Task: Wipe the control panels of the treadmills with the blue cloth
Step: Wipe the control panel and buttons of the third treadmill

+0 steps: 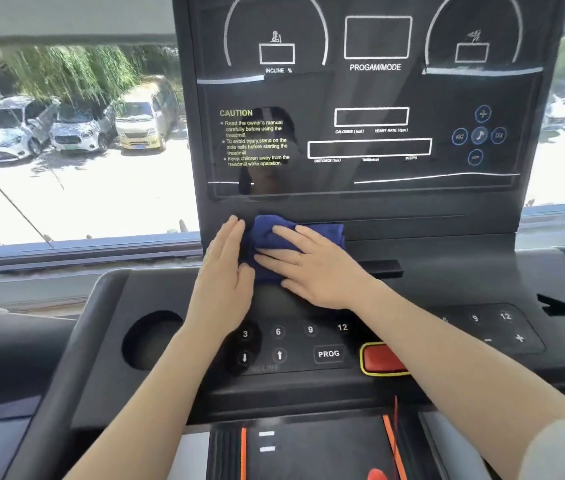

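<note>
Both flat hands (315, 268) on blue cloth (270, 233)

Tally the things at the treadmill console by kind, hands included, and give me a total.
Hands: 2, the left hand beside the cloth and the right hand flat on it
Blue cloth: 1
Display panel: 1
Red stop button: 1
Round cup holder: 1
Total: 6

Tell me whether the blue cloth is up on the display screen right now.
No, the blue cloth lies on the ledge below the display screen, under the right hand, with the left hand beside it.
</note>
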Available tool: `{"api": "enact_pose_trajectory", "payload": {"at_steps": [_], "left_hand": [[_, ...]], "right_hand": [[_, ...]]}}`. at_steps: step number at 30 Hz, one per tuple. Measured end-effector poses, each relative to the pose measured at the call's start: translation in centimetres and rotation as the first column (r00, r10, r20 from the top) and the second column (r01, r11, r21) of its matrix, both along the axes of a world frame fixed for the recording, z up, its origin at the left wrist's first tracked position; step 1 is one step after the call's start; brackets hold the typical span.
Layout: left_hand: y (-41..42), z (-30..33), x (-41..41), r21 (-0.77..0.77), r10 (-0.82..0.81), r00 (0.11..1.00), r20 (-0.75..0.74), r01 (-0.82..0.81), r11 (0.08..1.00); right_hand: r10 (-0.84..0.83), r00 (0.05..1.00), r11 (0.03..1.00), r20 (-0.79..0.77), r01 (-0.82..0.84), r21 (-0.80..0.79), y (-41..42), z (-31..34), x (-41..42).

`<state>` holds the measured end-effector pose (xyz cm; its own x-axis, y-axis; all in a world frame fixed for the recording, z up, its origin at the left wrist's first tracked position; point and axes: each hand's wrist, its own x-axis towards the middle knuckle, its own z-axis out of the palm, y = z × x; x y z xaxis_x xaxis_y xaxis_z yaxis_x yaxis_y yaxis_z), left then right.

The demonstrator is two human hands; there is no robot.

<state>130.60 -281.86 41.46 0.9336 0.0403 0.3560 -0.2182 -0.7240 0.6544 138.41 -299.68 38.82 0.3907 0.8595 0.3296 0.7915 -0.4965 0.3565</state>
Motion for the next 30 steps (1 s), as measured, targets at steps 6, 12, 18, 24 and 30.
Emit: {"api": "enact_pose_trajectory", "payload": {"at_steps": [6, 12, 18, 24, 30], "left_hand": [[-3.5, -0.7, 0.7, 0.188, -0.118, 0.993, 0.025, 0.111, 0.976], [-7.7, -0.3, 1.8, 0.241, -0.135, 0.989, 0.053, 0.118, 0.963], [-14.0, 0.5, 4.1, 0.396, -0.165, 0.982, 0.093, 0.115, 0.911], [-17.8, 0.0, 5.2, 0.492, -0.091, 0.993, 0.081, 0.04, 0.87], [-18.7, 0.1, 5.5, 0.462, -0.021, 0.993, 0.112, -0.034, 0.886]], "right_hand": [[-0.176, 0.984, 0.984, -0.003, 0.176, 0.02, -5.8, 0.2, -0.5], [-0.439, 0.898, 0.898, -0.004, 0.439, 0.037, -17.9, -1.4, -0.8], [-0.529, 0.842, 0.828, -0.102, 0.539, 0.153, -23.8, -1.9, -1.1], [-0.426, 0.898, 0.831, -0.106, 0.435, 0.346, -25.7, -0.4, 1.3], [-0.491, 0.871, 0.785, 0.004, 0.441, 0.434, -25.5, 7.9, 8.2]]}}
